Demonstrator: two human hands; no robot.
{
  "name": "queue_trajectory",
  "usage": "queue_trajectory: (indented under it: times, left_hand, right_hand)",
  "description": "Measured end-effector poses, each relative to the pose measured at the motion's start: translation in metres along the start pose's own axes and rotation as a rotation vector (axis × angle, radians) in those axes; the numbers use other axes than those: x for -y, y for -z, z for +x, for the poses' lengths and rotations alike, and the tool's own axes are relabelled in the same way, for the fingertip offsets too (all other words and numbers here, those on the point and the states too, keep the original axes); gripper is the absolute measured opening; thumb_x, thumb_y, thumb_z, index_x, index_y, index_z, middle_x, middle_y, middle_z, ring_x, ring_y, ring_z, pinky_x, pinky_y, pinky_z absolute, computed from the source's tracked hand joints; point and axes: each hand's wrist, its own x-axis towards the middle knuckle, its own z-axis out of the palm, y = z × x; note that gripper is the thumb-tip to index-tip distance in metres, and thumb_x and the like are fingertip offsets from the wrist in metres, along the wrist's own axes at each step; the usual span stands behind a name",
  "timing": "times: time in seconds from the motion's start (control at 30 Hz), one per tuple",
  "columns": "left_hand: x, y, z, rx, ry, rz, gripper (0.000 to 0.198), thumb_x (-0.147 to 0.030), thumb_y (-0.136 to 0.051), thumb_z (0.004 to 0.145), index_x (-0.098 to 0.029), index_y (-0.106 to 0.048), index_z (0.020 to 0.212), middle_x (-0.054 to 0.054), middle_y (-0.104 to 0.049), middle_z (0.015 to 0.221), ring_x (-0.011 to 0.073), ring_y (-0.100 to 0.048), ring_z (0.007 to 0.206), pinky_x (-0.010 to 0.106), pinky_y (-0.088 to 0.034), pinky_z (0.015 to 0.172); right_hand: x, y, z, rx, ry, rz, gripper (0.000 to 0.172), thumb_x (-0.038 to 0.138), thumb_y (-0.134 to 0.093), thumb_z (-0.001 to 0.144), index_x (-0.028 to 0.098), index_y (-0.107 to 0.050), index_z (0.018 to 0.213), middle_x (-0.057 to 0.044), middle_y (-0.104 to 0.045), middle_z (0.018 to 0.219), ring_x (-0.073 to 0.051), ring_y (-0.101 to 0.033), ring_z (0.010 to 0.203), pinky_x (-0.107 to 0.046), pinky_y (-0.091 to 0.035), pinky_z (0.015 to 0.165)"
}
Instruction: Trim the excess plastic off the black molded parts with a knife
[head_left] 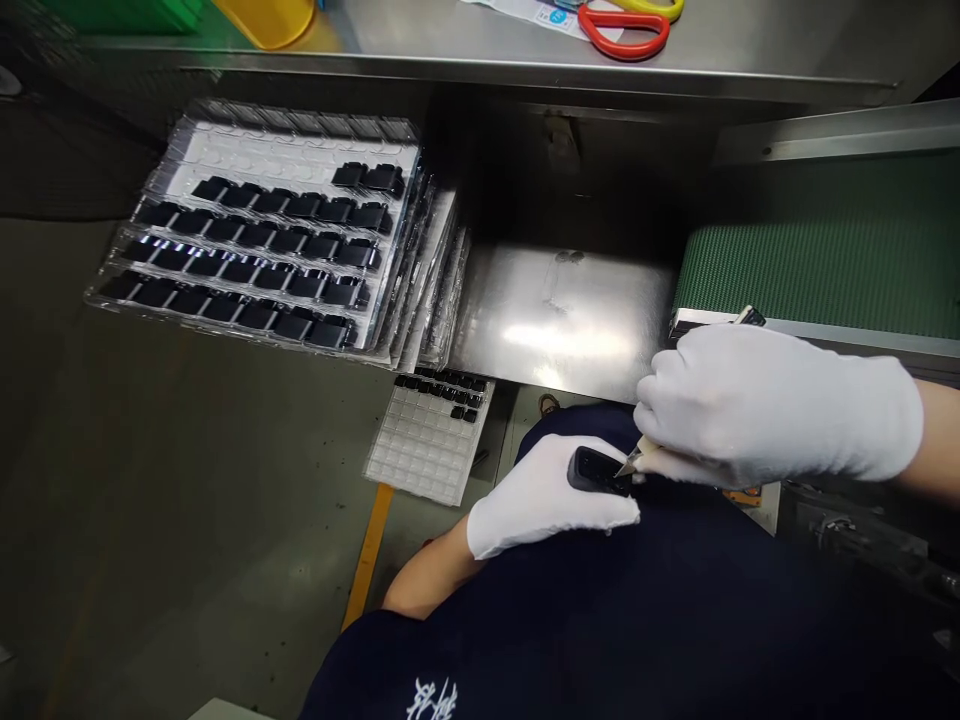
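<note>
Our left hand (544,497), in a white cotton glove, gripped a small black plastic part (592,472) just above our dark navy shirt (600,610). Our right hand (765,405), also gloved, pinched a craft knife (632,459), its pointed tip touching that part. Beyond our hands, stacked clear blister trays (292,125) of black parts leaned beside a polished steel plate (555,320). A green conveyor belt (825,260) lay to the right. Orange-red scissors (622,32) rested on the steel shelf (420,25) above. Another clear tray (420,450) sat below the stack, near a yellow floor line (367,555).
</note>
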Motion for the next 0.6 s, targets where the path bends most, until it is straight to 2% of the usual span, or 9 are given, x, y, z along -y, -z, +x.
queue_trajectory:
  times: [0.33,0.6]
  left_hand:
    - [-0.0002,-0.0025,0.0010,0.000,-0.018,-0.076,0.030,-0.027,-0.086,0.076,-0.012,-0.074,0.099,0.010,-0.078,0.089,0.0199,-0.071,0.071,0.035,-0.059,0.069]
    - [-0.0003,-0.0010,0.0014,0.019,-0.045,-0.131,0.029,-0.028,-0.086,0.076,-0.010,-0.076,0.096,0.012,-0.079,0.088,0.0182,-0.070,0.066,0.032,-0.058,0.066]
  right_hand:
    - [-0.0003,-0.0015,-0.0009,0.001,-0.003,0.048,0.044,0.032,-0.048,0.104,0.018,-0.055,0.063,0.001,-0.047,0.058,-0.013,-0.037,0.051,-0.030,-0.024,0.053]
    - [-0.0020,-0.0047,-0.0006,-0.005,0.005,0.041,0.048,0.038,-0.043,0.108,0.018,-0.055,0.066,0.002,-0.047,0.060,-0.012,-0.036,0.052,-0.032,-0.025,0.053]
